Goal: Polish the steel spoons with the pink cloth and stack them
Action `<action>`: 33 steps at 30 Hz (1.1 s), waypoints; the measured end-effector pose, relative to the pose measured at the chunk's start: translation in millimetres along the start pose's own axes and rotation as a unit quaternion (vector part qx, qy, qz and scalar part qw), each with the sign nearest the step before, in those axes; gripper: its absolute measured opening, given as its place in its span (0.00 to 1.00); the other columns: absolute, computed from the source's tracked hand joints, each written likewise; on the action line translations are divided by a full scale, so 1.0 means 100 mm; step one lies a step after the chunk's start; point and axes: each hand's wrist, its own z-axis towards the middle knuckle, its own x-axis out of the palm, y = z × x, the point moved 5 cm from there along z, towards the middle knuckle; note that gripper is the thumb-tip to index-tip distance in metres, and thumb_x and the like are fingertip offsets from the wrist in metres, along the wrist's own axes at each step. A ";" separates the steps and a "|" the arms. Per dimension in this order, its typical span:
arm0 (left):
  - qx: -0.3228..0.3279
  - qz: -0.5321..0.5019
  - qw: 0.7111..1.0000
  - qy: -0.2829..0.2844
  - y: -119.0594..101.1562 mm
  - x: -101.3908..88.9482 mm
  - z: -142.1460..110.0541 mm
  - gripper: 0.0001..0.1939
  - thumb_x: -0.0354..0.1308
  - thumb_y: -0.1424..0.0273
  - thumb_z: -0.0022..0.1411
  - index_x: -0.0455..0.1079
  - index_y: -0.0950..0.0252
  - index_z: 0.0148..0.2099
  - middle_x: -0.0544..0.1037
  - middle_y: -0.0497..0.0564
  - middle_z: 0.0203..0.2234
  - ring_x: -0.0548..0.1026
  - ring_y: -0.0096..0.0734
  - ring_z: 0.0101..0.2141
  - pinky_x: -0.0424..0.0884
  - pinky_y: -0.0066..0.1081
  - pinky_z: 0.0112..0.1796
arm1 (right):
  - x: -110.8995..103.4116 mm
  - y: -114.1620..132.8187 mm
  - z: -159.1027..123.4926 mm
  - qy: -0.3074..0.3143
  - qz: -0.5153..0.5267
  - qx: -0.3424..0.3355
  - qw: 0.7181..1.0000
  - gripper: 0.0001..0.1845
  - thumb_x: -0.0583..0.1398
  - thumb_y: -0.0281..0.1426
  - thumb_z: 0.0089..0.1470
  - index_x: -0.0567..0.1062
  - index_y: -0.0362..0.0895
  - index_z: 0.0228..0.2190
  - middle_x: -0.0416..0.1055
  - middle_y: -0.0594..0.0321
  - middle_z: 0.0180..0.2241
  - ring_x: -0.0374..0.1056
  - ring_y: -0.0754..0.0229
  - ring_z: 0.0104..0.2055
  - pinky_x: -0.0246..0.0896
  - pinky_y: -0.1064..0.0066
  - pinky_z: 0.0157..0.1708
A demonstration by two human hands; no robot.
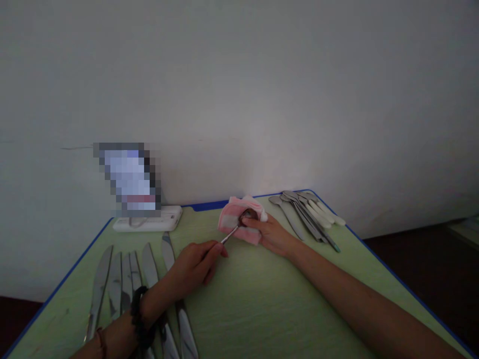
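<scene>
A metal spoon (247, 216) is held between both hands above the green tabletop. My left hand (200, 262) is closed around its handle end. My right hand (271, 233) cups a pink and white cloth (229, 220) behind the spoon's bowl, with the thumb pressed on the bowl. The fingers under the cloth are hidden. Beneath my left forearm lie several table knives (100, 279), their blades pointing away from me; the arm covers part of them. Right of my right hand rests a pile of spoons (299, 209), some with white handles (320, 213).
A blurred-out screen (129, 179) stands at the back left above a white power-bank-like block (149, 222). The green table (239, 309) has a blue edge and meets a pale wall (239, 99) at the back. Dark floor shows on the right.
</scene>
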 end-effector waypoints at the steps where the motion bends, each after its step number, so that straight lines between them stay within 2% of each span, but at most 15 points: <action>1: -0.001 0.003 1.000 0.002 0.00 0.00 0.00 0.24 0.39 0.56 0.66 0.70 0.66 0.38 0.63 0.40 0.10 0.62 0.25 0.15 0.59 0.25 0.23 | -0.01 -0.01 0.00 -0.001 -0.003 0.003 1.000 0.14 0.67 0.25 0.40 0.76 0.42 0.33 0.75 0.66 0.30 0.70 0.65 0.34 0.65 0.70 0.43; 9: 0.001 0.029 1.000 0.001 -0.04 -0.01 0.00 0.24 0.39 0.57 0.66 0.71 0.66 0.38 0.64 0.41 0.09 0.64 0.26 0.14 0.60 0.25 0.22 | 0.00 -0.01 0.01 -0.019 -0.004 0.004 1.000 0.16 0.68 0.27 0.38 0.76 0.43 0.34 0.76 0.66 0.31 0.71 0.64 0.33 0.66 0.71 0.39; 18: 0.000 0.048 0.999 0.006 -0.04 0.00 0.00 0.24 0.38 0.57 0.66 0.71 0.66 0.37 0.65 0.42 0.10 0.66 0.27 0.15 0.61 0.25 0.23 | -0.06 -0.05 0.03 -0.049 -0.004 0.007 0.999 0.15 0.69 0.33 0.39 0.76 0.43 0.32 0.75 0.66 0.31 0.70 0.63 0.34 0.65 0.67 0.43; 22: 0.002 0.059 0.998 0.004 -0.05 0.00 0.00 0.24 0.38 0.58 0.66 0.72 0.65 0.37 0.65 0.42 0.09 0.66 0.27 0.15 0.62 0.25 0.23 | -0.08 -0.06 0.04 -0.055 -0.008 0.012 0.998 0.17 0.68 0.35 0.40 0.75 0.44 0.35 0.76 0.65 0.33 0.70 0.62 0.36 0.64 0.64 0.45; 33: 0.005 0.062 0.998 0.006 -0.07 -0.01 0.00 0.23 0.38 0.58 0.66 0.71 0.65 0.37 0.64 0.42 0.10 0.65 0.27 0.16 0.61 0.25 0.24 | -0.03 -0.04 0.02 -0.017 -0.023 0.013 0.999 0.16 0.67 0.29 0.41 0.76 0.43 0.36 0.76 0.65 0.32 0.70 0.63 0.35 0.64 0.68 0.45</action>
